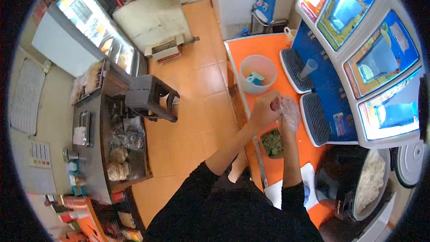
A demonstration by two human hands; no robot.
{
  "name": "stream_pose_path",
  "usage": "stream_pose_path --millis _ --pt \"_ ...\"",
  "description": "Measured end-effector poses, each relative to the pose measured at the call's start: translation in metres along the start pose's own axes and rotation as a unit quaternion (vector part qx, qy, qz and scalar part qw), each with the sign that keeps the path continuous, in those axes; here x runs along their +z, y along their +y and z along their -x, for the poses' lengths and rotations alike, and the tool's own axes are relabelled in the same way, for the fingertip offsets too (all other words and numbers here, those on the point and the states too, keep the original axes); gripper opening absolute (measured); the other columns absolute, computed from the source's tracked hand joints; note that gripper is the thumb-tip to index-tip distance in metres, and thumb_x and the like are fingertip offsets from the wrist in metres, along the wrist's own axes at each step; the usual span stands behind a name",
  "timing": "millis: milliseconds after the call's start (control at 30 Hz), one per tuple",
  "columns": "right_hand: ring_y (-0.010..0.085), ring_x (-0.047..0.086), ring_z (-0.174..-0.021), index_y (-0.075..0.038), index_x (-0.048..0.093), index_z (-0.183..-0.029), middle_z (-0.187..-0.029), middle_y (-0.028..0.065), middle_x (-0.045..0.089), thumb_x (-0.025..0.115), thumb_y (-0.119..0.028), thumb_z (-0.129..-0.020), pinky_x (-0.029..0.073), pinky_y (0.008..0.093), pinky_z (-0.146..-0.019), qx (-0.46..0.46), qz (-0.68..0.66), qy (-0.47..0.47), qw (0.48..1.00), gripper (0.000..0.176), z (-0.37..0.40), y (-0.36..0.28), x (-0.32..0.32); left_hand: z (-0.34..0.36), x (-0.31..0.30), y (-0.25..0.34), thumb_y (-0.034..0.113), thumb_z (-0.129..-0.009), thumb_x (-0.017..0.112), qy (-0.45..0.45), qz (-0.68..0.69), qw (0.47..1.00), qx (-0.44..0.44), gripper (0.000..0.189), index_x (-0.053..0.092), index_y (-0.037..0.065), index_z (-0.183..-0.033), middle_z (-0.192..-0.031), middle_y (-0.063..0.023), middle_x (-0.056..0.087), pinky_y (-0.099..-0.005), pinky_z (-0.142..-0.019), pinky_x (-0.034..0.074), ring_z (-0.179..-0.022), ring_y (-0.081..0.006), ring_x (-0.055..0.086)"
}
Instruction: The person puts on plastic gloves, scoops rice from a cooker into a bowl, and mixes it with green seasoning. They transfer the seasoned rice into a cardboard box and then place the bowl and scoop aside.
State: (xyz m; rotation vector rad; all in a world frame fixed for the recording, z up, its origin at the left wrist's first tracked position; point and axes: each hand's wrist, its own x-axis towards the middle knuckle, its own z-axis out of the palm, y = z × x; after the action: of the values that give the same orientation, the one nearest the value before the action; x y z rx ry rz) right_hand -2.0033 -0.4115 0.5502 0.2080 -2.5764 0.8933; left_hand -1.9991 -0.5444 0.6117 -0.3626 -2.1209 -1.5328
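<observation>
Above the orange counter, my left hand point(264, 109) and my right hand point(290, 113) meet with fingers curled together. A clear plastic glove seems to cover my right hand. Between the fingers shows a small dark-red thing point(274, 104), whose kind I cannot make out. Just below my hands, partly behind my right forearm, a container of chopped greens point(271, 144) sits on the counter. Beyond them stands a translucent white bucket point(247, 68) with a blue-and-white item point(255, 79) inside.
Drink dispensers point(380, 58) with drip trays point(315, 118) line the counter's right side; a clear cup point(309, 68) stands there. A large pot of white rice point(371, 181) is at lower right. Left are a grey stool point(150, 94), a dark shelf unit point(96, 157) and a display fridge point(96, 22).
</observation>
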Motion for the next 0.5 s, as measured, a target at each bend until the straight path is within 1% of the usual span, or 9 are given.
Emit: stream_pose_path --millis 67,100,133,167,200,267,333,400,500 --pt "0.0316 0.058 -0.096 -0.001 0.059 -0.109 -0.104 0.0179 0.06 0.051 -0.017 -0.094 0.045 0.0421 -0.085 0.131 -0.139 -0.077 0.979 0.024 0.016 -0.048 -0.041 0.0 -0.006 -0.011 -0.002 -0.067 0.07 -0.098 0.093 0.985 -0.104 0.016 0.059 0.003 -0.078 -0.065 -0.0065 0.058 -0.0274 -0.049 0.044 -0.057 -0.0118 0.058" --pt "0.0342 0.057 -0.098 0.0 0.059 -0.109 -0.105 0.0198 0.059 0.051 -0.019 -0.095 0.044 0.0421 -0.087 0.041 -0.12 -0.061 0.99 0.025 0.032 -0.049 -0.047 -0.002 -0.011 -0.009 -0.002 -0.067 0.07 -0.092 0.09 0.986 -0.107 0.016 0.059 0.003 -0.078 -0.065 -0.0065 0.058 -0.0274 -0.049 0.044 -0.057 -0.0118 0.058" --pt "0.0368 0.055 -0.1 0.002 0.058 -0.109 -0.107 0.0217 0.059 0.051 -0.02 -0.095 0.043 0.0421 -0.09 -0.046 -0.098 -0.043 0.993 0.027 0.045 -0.048 -0.056 -0.004 -0.015 -0.005 -0.001 -0.067 0.071 -0.12 0.162 0.959 -0.197 0.015 0.061 0.002 -0.078 -0.065 -0.0068 0.06 -0.0273 -0.047 0.045 -0.055 -0.0126 0.059" --pt "0.0373 0.055 -0.104 0.003 0.057 -0.111 -0.11 0.0226 0.058 0.049 -0.022 -0.097 0.043 0.0402 -0.092 0.055 -0.137 -0.189 0.971 0.03 0.045 -0.066 -0.087 -0.007 -0.016 -0.002 -0.001 -0.068 0.072 -0.148 0.234 0.918 -0.283 0.014 0.062 0.001 -0.078 -0.066 -0.0071 0.062 -0.0271 -0.045 0.047 -0.054 -0.0134 0.06" --pt "0.0379 0.055 -0.108 0.004 0.057 -0.113 -0.113 0.0235 0.058 0.048 -0.023 -0.098 0.043 0.0384 -0.095 0.153 -0.17 -0.326 0.917 0.033 0.041 -0.087 -0.124 -0.011 -0.019 -0.008 -0.001 -0.068 0.072 -0.147 0.235 0.918 -0.282 0.014 0.062 0.001 -0.078 -0.066 -0.0071 0.062 -0.0271 -0.045 0.047 -0.054 -0.0134 0.06" --pt "0.031 0.058 -0.107 0.003 0.057 -0.115 -0.114 0.0205 0.061 0.044 -0.026 -0.1 0.045 0.0389 -0.091 0.039 -0.237 -0.262 0.935 0.035 0.043 -0.1 -0.157 -0.013 -0.037 -0.036 0.003 -0.072 0.073 -0.063 0.244 0.926 -0.283 0.011 0.064 0.002 -0.076 -0.066 -0.0041 0.061 -0.0257 -0.041 0.045 -0.052 -0.0134 0.059" --pt "0.0186 0.066 -0.091 0.001 0.059 -0.12 -0.104 0.0116 0.066 0.05 -0.029 -0.099 0.052 0.0332 -0.072 0.209 -0.389 -0.249 0.862 0.038 0.02 -0.086 -0.185 0.001 -0.076 -0.08 0.002 -0.075 0.071 0.072 0.134 0.944 -0.292 0.008 0.064 0.001 -0.078 -0.067 -0.0058 0.062 -0.0268 -0.043 0.049 -0.054 -0.0147 0.061" --pt "0.019 0.067 -0.084 -0.005 0.057 -0.125 -0.103 0.0147 0.066 0.051 -0.04 -0.097 0.054 0.0323 -0.062 0.257 -0.281 -0.229 0.896 0.045 -0.024 -0.075 -0.192 0.051 -0.143 -0.145 0.0 -0.08 0.064 0.216 0.158 0.882 -0.387 0.006 0.061 -0.005 -0.083 -0.069 -0.013 0.063 -0.0275 -0.043 0.051 -0.052 -0.0193 0.064" --pt "0.0185 0.068 -0.071 -0.006 0.048 -0.132 -0.089 0.0076 0.068 0.052 -0.042 -0.095 0.053 0.031 -0.055 0.173 -0.136 -0.21 0.953 0.052 -0.088 0.011 -0.043 0.185 -0.247 -0.202 0.006 -0.081 0.067 0.364 -0.007 0.836 -0.41 0.023 0.056 -0.008 -0.097 -0.079 -0.0167 0.061 -0.0338 -0.045 0.055 -0.054 -0.0247 0.064"
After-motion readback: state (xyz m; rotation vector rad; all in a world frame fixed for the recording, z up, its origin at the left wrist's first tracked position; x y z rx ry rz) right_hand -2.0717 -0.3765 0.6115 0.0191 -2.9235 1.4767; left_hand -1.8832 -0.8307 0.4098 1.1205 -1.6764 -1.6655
